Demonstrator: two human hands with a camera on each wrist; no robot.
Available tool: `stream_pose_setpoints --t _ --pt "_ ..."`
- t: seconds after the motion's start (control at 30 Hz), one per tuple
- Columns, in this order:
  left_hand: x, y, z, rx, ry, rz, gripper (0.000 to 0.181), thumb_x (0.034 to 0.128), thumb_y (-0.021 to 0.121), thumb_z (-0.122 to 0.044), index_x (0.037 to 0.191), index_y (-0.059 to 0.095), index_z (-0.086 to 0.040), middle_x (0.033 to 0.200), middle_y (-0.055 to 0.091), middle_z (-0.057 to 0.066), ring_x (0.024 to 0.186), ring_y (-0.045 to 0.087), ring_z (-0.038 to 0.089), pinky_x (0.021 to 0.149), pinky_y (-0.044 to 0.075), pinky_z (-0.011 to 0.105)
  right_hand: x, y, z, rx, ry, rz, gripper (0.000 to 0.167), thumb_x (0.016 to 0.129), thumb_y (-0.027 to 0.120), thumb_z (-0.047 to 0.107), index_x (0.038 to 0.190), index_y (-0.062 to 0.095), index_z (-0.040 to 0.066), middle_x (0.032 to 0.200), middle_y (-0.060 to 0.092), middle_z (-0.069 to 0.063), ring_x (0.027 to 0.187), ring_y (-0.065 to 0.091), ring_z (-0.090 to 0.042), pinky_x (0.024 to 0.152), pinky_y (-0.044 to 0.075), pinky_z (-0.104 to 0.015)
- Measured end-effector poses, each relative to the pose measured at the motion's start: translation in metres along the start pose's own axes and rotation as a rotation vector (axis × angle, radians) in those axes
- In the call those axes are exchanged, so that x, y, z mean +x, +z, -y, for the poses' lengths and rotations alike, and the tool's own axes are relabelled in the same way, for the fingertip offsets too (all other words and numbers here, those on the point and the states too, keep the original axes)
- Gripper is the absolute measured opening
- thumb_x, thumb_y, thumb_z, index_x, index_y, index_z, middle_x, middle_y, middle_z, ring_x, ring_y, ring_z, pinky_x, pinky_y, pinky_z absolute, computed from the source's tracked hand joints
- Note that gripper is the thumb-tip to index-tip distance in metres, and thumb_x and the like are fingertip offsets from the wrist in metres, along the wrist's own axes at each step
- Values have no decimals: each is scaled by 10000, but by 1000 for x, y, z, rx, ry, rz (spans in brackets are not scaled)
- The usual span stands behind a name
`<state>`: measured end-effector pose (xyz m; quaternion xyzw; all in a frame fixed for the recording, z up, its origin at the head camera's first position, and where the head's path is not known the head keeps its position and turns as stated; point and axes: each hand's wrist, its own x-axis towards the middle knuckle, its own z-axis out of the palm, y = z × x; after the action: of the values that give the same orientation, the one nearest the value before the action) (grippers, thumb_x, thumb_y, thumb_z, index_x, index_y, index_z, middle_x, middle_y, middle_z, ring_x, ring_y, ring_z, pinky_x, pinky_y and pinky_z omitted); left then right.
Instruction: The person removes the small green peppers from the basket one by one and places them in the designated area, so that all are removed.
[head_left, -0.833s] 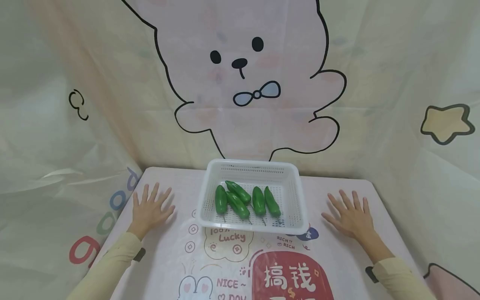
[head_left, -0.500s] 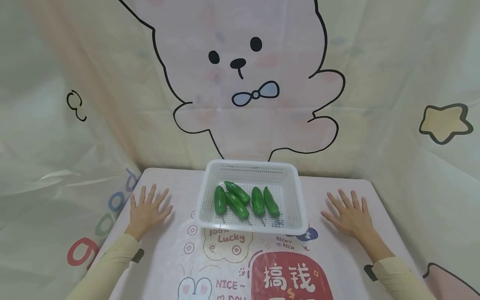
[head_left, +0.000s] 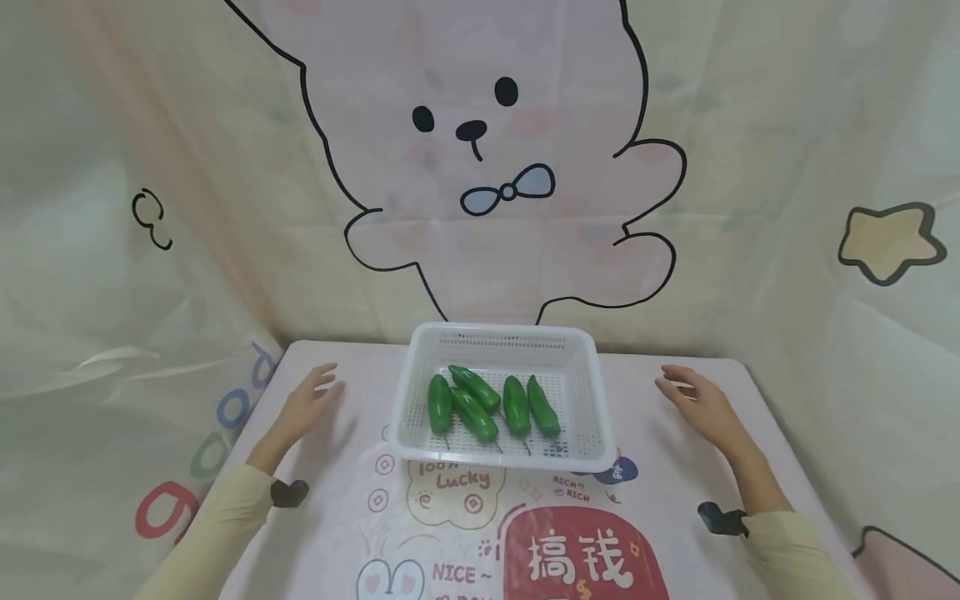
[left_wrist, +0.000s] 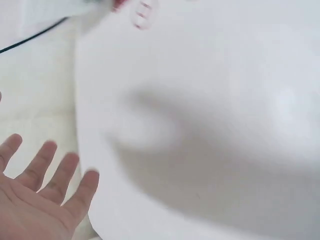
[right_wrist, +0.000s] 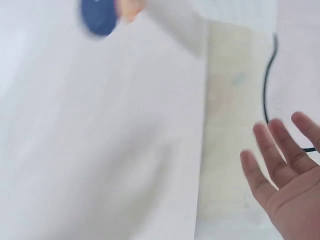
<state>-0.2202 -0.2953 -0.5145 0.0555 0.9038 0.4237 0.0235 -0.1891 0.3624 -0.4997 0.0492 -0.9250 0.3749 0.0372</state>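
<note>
The white table cover [head_left: 337, 550] is showing "Lucky" [head_left: 462, 479], "RICH!! RICH" [head_left: 572, 487] and "NICE ~" [head_left: 453, 572]. Its big red patch [head_left: 555, 593] is showing white "搞钱". The left wall [head_left: 82, 292] is showing colored letters: green "o" [head_left: 193, 456], blue "o" [head_left: 222, 409], purple "d" [head_left: 257, 373].

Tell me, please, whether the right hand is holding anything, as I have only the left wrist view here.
Observer: The right hand holds nothing; its palm and fingers show bare in its own wrist view.
Operator: Thank you; could you say what stands between it and the left hand?
Observer: In the head view, a white basket stands between them, touched by neither.
Operator: Much obliged; and would you kindly tell me what it contains?
Observer: Five green peppers lie inside.
</note>
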Motion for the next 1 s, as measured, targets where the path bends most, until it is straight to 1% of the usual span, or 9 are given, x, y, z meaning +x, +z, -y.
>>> stream_pose_setpoints --t 0.07,0.13,0.2,0.3,0.37,0.5,0.57,0.73,1.0 --pt "3 1 -9 -182 -18 -9 577 1079 537 -297 1518 351 29 1446 426 377 1263 466 573 1023 437 660 3 -1 5 120 -27 -45 487 1060 585 293 1403 529 -47 1313 591 -287 1109 655 -363 904 585 -379" --pt "6 4 -18 -347 -36 -21 537 1072 560 -255 1498 397 28 1442 450 351 1255 508 510 1029 447 632 7 1 10 255 -61 -70 431 1050 608 213 1375 551 -64 1272 612 -286 1040 694 -225 862 578 -249" --pt "11 10 -26 -470 -49 -16 504 1066 574 -218 1478 427 34 1447 464 320 1251 538 427 1045 448 597 11 4 15 380 -88 -73 404 1039 614 133 1364 541 -96 1260 602 -307 1017 694 -139 861 559 -211" --pt "18 24 -35 -574 -69 36 490 1059 587 -197 1472 440 23 1479 453 267 1277 520 333 1074 438 554 18 9 27 515 -118 -57 382 1028 608 53 1356 526 -125 1264 578 -324 1022 684 -113 879 562 -248" --pt "22 34 -39 -584 -79 87 493 1055 593 -200 1477 438 4 1505 432 240 1331 475 338 1090 426 543 23 14 37 544 -129 -40 387 1026 614 60 1359 526 -117 1270 582 -300 1035 682 -127 893 559 -264" --pt "30 56 -43 -546 -101 165 485 1049 603 -247 1474 468 -58 1537 408 215 1402 396 392 1102 407 549 35 23 54 575 -132 0 425 1025 641 137 1378 537 -77 1310 572 -282 1060 679 -153 910 557 -279" --pt "32 65 -43 -540 -110 189 473 1048 604 -278 1463 487 -85 1537 414 208 1394 410 400 1092 420 548 41 27 63 584 -144 21 431 1022 650 150 1374 541 -73 1311 571 -287 1062 679 -177 912 562 -293" --pt "36 81 -43 -552 -119 190 465 1043 607 -326 1450 512 -123 1498 468 196 1322 499 394 1016 502 522 52 37 81 620 -168 78 434 1019 653 131 1376 533 -85 1305 581 -291 1064 676 -225 912 575 -323" --pt "40 86 -40 -504 -86 179 488 1035 616 -349 1460 502 -137 1459 497 216 1278 532 416 959 544 520 69 49 100 567 -167 130 430 996 690 142 1382 571 -5 1307 612 -218 1102 663 -281 909 579 -341"
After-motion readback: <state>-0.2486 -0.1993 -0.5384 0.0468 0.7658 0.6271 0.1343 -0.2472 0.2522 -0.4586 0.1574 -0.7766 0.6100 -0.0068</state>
